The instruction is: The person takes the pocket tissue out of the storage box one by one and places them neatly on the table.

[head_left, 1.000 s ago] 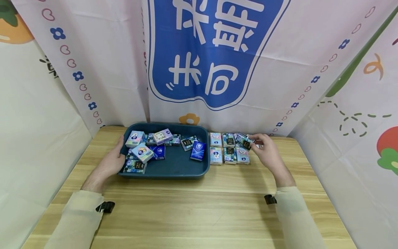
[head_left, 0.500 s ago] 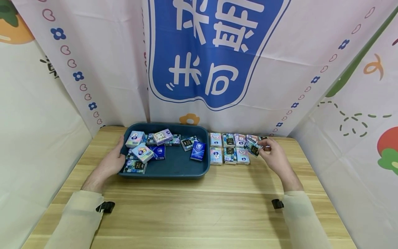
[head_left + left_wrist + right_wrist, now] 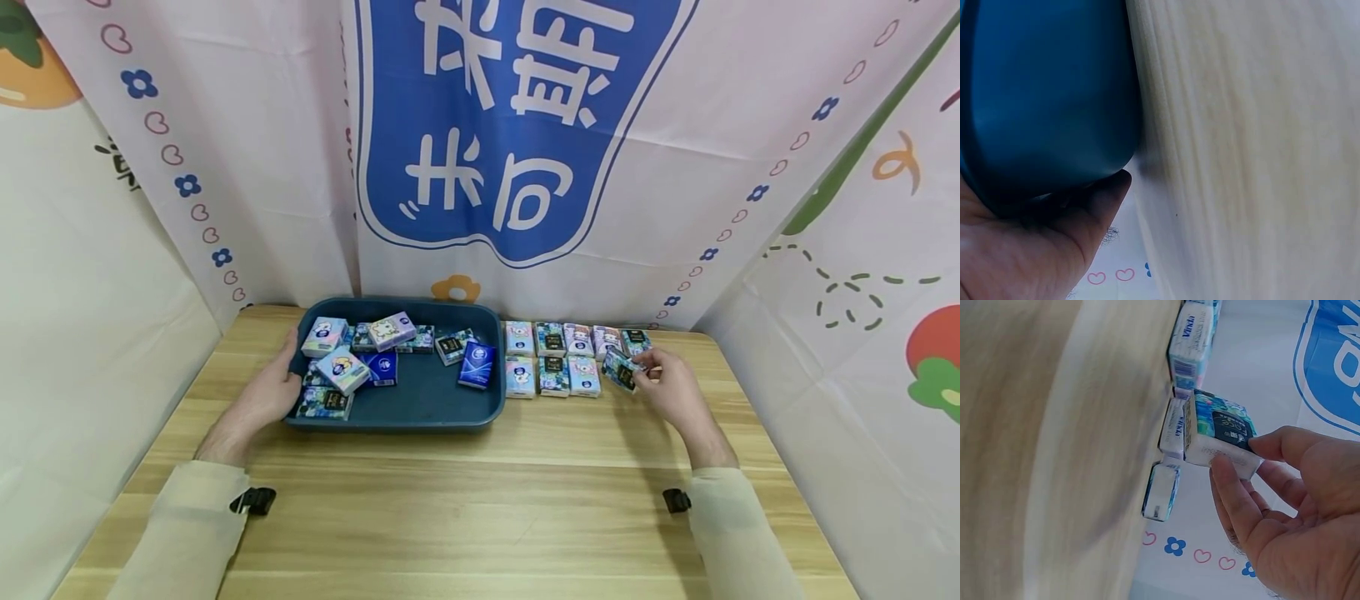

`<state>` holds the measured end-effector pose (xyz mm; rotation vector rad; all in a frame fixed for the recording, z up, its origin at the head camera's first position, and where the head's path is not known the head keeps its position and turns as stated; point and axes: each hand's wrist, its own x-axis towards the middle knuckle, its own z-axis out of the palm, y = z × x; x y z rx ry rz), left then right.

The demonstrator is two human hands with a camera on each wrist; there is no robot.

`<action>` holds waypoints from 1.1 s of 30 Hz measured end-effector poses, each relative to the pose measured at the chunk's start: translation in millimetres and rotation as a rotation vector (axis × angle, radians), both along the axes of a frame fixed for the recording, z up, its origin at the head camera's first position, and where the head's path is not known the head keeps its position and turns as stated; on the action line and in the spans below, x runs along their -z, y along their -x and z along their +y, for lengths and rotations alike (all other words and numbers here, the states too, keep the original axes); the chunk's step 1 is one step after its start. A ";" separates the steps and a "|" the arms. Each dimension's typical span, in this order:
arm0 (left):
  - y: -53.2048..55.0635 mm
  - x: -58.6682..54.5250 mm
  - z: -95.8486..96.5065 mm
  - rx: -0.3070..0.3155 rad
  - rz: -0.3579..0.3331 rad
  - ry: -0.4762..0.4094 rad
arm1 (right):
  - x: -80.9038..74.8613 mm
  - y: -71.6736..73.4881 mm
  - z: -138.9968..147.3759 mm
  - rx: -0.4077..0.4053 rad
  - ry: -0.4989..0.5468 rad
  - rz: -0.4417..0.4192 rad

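My right hand pinches a small dark floral tissue pack between thumb and fingers. In the right wrist view the pack is tilted, its black label showing. It is held at the right end of the front row, beside a light blue tissue pack and in front of the back row's last packs. My left hand holds the left end of the blue-green tray. In the left wrist view, fingers lie against the tray's outer wall; part of the hand is hidden.
The tray holds several loose tissue packs, among them a blue pack and a lilac pack. Right of it, packs stand in two rows; a floral pack ends the back row. A printed curtain hangs behind the wooden table.
My right hand has moved right and slightly toward me with the floral pack, from above the back row to the front row's end. My left hand stays at the tray.
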<state>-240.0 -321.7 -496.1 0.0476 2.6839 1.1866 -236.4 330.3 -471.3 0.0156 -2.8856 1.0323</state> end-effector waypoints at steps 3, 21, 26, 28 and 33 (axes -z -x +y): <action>-0.3 -0.7 -0.1 -0.001 -0.004 0.003 | 3.7 0.5 1.8 0.005 -0.008 -0.017; 0.1 1.5 -1.9 -0.002 -0.008 0.017 | 17.9 0.2 6.1 0.015 -0.038 -0.088; -0.1 1.5 -1.4 0.001 0.000 0.012 | 16.2 0.8 6.1 0.036 -0.091 -0.161; -0.2 1.5 -1.5 -0.001 -0.001 0.010 | 15.8 1.2 5.4 0.039 -0.098 -0.197; -0.3 1.8 -1.6 -0.002 0.001 0.007 | 17.2 2.4 3.1 0.057 -0.028 -0.265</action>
